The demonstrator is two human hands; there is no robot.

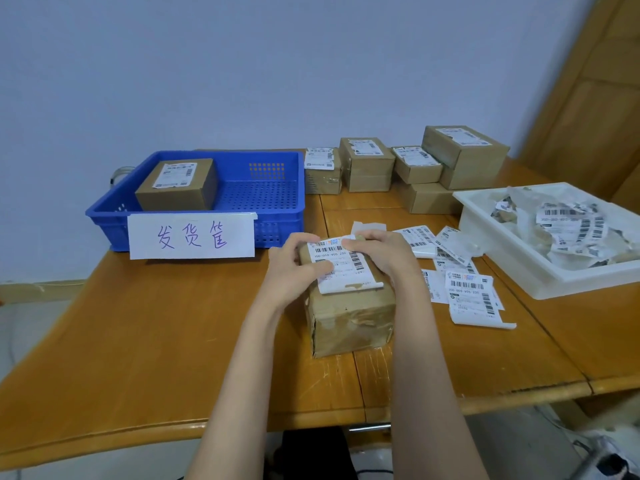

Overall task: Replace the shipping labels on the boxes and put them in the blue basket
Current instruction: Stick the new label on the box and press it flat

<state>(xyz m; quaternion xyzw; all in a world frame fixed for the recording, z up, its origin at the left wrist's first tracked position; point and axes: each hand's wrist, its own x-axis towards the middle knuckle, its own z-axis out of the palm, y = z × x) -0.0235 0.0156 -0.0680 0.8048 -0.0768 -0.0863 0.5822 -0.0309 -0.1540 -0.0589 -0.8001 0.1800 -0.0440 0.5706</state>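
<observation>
Wooden tabletop (145, 341), pale wall behind. Left hand (294, 268) and right hand (377, 252) pinch white barcode shipping label (341, 266) onto top of taped brown cardboard box (349, 317) under fingers. Box scuffed, tape wrinkled; long axis runs away from person. Label reads "350-050-V05 220". Beyond left fingers: blue perforated plastic basket (273, 168) holding labelled box, handwritten paper sign (192, 236) "发货筐".

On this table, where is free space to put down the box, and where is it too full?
Free: the bare wood left of the box, below the blue basket; also the basket's right half. Crowded: loose labels at right, white tray, stacked boxes behind.
</observation>
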